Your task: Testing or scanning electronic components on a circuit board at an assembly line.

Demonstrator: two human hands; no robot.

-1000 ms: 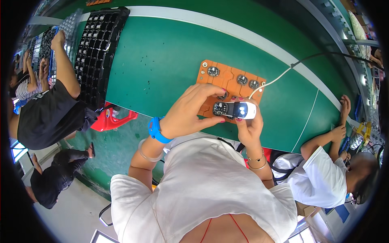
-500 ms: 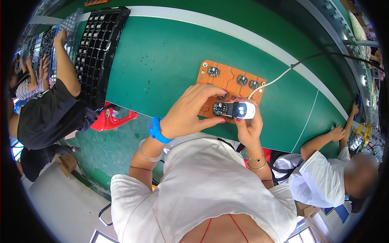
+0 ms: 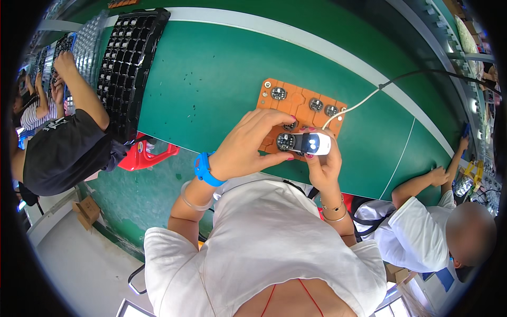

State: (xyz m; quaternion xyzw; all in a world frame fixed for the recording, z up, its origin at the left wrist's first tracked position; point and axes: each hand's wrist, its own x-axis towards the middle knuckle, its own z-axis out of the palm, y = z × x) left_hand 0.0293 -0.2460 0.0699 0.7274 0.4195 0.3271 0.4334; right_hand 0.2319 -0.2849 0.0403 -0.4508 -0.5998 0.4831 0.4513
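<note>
My right hand (image 3: 328, 166) grips a small white handheld device (image 3: 320, 143) with a black front section and two glowing white-blue spots. A white cable runs up and right from it. The device's black end meets a round black part with small components (image 3: 285, 141). Around that part my left hand (image 3: 248, 140) curves, thumb and index finger apart, the thumb by its lower edge; whether they touch it I cannot tell. Beneath lies an orange board (image 3: 296, 98) carrying several similar round parts (image 3: 278, 93). My hands hide the board's lower portion.
A black compartment tray (image 3: 127, 63) stands on the green table (image 3: 211, 68) at left, with tiny dark bits (image 3: 193, 90) scattered nearby. A dark cable (image 3: 422, 71) joins the white one at right. Co-workers sit on both sides; a red stool (image 3: 145, 156) is at lower left.
My hands stay in nearly the same place, the device shifting only slightly. At left a co-worker's raised hand has moved down and left; the right co-worker's head has shifted a little.
</note>
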